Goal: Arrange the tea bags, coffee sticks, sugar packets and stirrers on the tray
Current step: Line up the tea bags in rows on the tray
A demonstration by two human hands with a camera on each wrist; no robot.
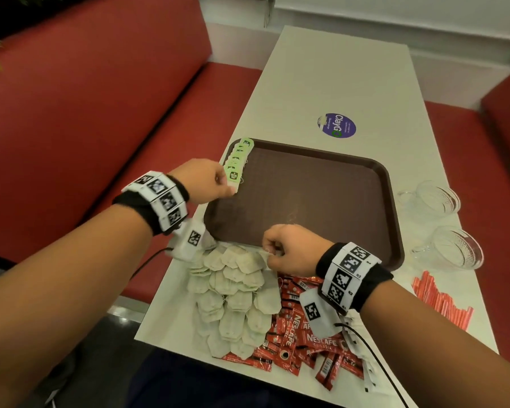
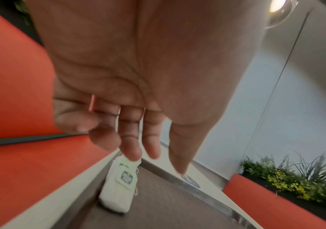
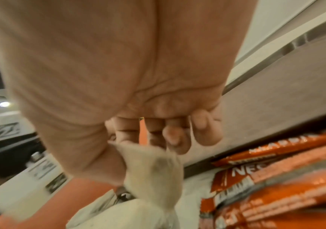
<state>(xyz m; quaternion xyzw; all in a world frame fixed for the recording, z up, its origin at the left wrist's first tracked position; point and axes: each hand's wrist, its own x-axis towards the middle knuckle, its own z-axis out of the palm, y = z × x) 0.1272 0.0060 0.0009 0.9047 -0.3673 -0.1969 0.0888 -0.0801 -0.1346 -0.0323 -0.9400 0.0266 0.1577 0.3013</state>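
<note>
A brown tray (image 1: pixel 306 195) lies in the middle of the white table. Tea bags with green tags (image 1: pixel 237 160) stand in a row along its left rim. My left hand (image 1: pixel 215 184) is at the near end of that row; in the left wrist view a fairly straight fingertip (image 2: pixel 133 155) touches the top of the nearest tea bag (image 2: pixel 118 190), with the thumb held apart. My right hand (image 1: pixel 273 251) is at the tray's near rim and pinches a tea bag (image 3: pixel 152 164) at the top of the loose tea bag pile (image 1: pixel 233 295).
Red Nescafe coffee sticks (image 1: pixel 301 340) lie heaped right of the pile, with white packets (image 1: pixel 362 360) beside them. Red-and-white striped sticks (image 1: pixel 439 301) lie at the right table edge. Two glass cups (image 1: pixel 436 198) (image 1: pixel 454 251) stand right of the tray. Red benches flank the table.
</note>
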